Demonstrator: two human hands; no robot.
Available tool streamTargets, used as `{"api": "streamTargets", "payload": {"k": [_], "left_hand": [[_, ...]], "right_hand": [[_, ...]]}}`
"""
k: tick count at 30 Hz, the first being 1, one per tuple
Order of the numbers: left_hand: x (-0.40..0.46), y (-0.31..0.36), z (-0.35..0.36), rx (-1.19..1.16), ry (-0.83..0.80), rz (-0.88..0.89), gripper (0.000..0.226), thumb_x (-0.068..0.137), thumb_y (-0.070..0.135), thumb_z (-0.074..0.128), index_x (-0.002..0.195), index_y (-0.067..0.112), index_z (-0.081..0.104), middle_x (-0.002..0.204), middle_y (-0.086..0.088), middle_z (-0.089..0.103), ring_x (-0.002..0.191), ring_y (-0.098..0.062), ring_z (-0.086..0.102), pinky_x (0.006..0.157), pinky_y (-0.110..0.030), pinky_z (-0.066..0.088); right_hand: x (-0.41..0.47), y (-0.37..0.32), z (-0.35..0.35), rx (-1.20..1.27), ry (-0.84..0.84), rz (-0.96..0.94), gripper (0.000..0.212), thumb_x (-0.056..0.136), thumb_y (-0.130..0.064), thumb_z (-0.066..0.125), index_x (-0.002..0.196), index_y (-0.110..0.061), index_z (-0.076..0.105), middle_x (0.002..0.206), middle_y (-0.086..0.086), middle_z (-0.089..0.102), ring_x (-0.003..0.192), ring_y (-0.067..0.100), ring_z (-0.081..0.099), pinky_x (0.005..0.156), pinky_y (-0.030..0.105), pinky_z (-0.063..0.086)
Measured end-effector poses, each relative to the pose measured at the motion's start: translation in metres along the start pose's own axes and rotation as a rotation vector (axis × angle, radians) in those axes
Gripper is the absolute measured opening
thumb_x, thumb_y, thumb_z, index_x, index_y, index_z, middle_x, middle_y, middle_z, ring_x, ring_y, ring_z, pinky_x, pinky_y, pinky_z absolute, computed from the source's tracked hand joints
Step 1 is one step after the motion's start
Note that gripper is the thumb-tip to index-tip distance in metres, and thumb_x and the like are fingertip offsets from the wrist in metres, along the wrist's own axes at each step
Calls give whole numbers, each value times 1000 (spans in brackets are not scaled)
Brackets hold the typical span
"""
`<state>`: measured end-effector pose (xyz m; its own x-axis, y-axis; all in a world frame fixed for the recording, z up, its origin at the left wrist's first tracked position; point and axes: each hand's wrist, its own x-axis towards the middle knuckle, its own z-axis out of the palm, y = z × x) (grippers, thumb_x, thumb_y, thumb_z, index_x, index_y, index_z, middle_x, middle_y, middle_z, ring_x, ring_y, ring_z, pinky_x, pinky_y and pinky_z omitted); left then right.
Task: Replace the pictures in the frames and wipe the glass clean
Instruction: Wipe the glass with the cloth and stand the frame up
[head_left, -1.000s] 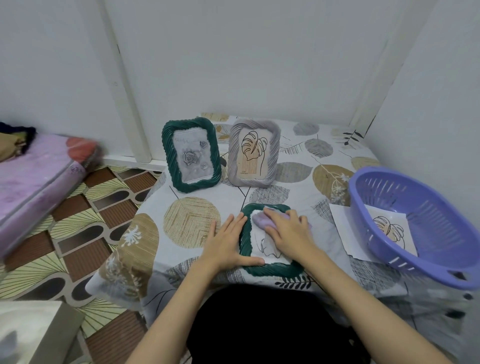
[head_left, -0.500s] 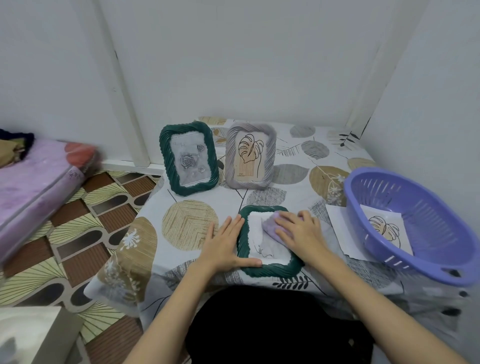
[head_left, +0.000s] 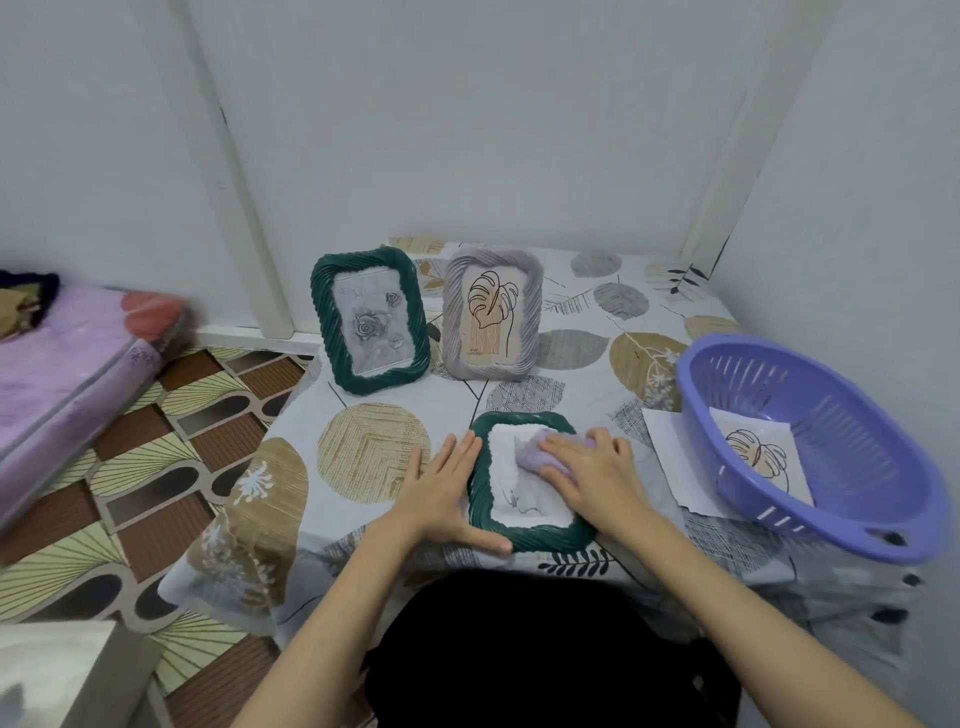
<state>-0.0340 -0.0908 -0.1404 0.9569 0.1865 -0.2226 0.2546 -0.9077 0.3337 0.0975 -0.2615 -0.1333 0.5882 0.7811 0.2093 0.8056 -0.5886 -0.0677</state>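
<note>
Green frame (head_left: 524, 530) lies flat at the near edge of the tabletop (head_left: 374, 457), glass up; right hand (head_left: 592, 478) presses a lilac cloth (head_left: 535, 460) onto the glass with fingers laid flat over it, left hand (head_left: 447, 499) rests open and flat against the frame's left side, thumb along its lower edge. Behind stand a second green frame (head_left: 370, 319) and a grey frame (head_left: 491, 319), side by side, upright. To the right, a purple basket (head_left: 831, 441) holds a leaf print (head_left: 758, 457), with a sheet (head_left: 670, 447) under its edge.
</note>
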Motion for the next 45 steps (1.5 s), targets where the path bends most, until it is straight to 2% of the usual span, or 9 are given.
{"api": "streamTargets", "payload": {"k": [2,5,10,17,21,24,33,38,45], "left_hand": [[-1,1,0,4,8,-2,145,35,91,45,146,20,-15,155,9,-18,142,-11,-18,114,-49,-15],[1,-1,2,35,9,7,154,22,98,31,146,19,-16,150,13,-23,142,-11,-19,113,-49,-15],[0,-1,4,24,34,4,144,30,91,34,147,20,-14,155,9,-17,143,-12,-18,115,-51,-12],[1,-2,5,17,32,2,144,31,90,35,147,21,-13,155,10,-17,143,-11,-18,115,-50,-13],[2,-3,6,31,37,1,143,32,91,34,146,20,-14,155,9,-17,143,-11,-18,115,-51,-13],[1,-2,5,13,33,3,143,31,91,35,147,21,-13,155,10,-17,142,-11,-18,115,-51,-13],[1,-3,4,8,29,9,157,17,101,24,147,22,-13,155,11,-17,143,-11,-18,115,-51,-12],[0,-1,4,1,24,3,148,27,93,37,147,21,-13,155,10,-17,143,-11,-18,115,-51,-12],[1,-1,5,3,33,-1,147,29,93,38,147,22,-13,155,10,-17,143,-11,-18,115,-51,-11]], "right_hand": [[16,-17,0,89,-92,89,47,91,-55,25,128,-38,48,136,-13,49,111,23,37,86,36,24],[7,-42,4,156,-93,17,60,84,-59,14,128,-38,49,137,-20,47,112,19,35,89,36,19],[-37,-20,8,141,79,-195,54,88,-66,19,111,-43,62,120,-27,59,93,20,53,75,30,19],[5,-21,6,221,-40,108,62,75,-60,27,124,-35,55,134,-21,49,106,20,38,86,31,26],[-9,-40,13,337,-24,-10,70,69,-66,23,118,-34,62,130,-21,53,97,17,37,87,32,31],[-29,-25,11,391,6,-91,56,72,-64,34,108,-37,67,121,-25,58,92,17,40,84,29,30],[0,-20,12,330,22,123,70,63,-74,23,105,-39,67,121,-11,51,105,20,39,85,29,28],[-30,-10,10,337,-7,-97,59,74,-64,30,117,-38,60,119,-13,55,101,19,42,83,26,25],[4,-8,14,422,39,104,67,65,-71,36,115,-32,60,107,-6,59,96,18,42,83,29,31]]}}
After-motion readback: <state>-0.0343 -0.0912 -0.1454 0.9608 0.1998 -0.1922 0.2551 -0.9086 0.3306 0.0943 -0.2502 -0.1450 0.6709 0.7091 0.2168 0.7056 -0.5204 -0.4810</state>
